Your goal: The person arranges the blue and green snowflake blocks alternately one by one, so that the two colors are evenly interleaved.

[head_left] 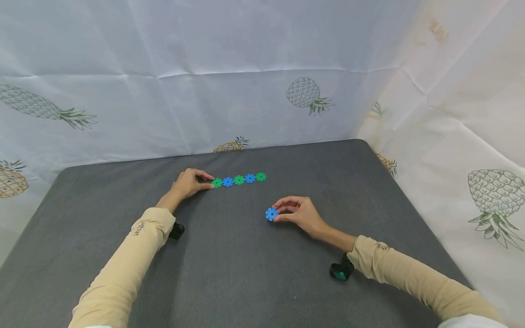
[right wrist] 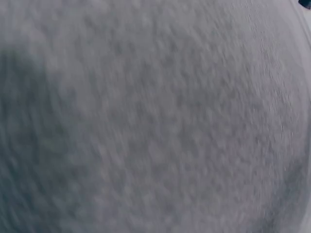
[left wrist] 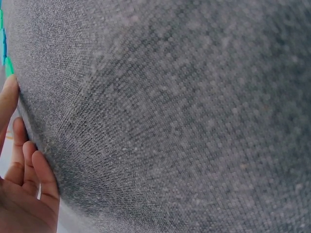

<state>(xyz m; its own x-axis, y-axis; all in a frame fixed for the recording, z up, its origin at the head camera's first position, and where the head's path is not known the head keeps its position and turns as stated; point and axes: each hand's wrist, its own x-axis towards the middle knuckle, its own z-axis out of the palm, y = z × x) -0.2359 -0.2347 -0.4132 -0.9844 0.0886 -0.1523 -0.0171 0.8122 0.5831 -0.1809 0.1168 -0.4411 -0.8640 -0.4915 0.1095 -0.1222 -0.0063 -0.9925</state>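
A row of several notched plastic discs, alternating green and blue, lies edge to edge on the dark grey table. My left hand [head_left: 188,183] pinches the green disc [head_left: 217,182] at the row's left end between thumb and index finger. In the left wrist view the thumb [left wrist: 8,99] meets the edge of a green disc [left wrist: 9,67], and the other fingers are loosely bent. Nearer to me and right of the row, my right hand [head_left: 301,213] holds a single blue disc [head_left: 271,214] by its right edge. The right wrist view shows neither this hand nor its disc.
The grey cloth-covered table [head_left: 229,273] ends at a white pineapple-print curtain [head_left: 184,109] behind and another curtain [head_left: 471,136] on the right. A black wrist device [head_left: 342,268] hangs under the right cuff, another [head_left: 177,231] under the left.
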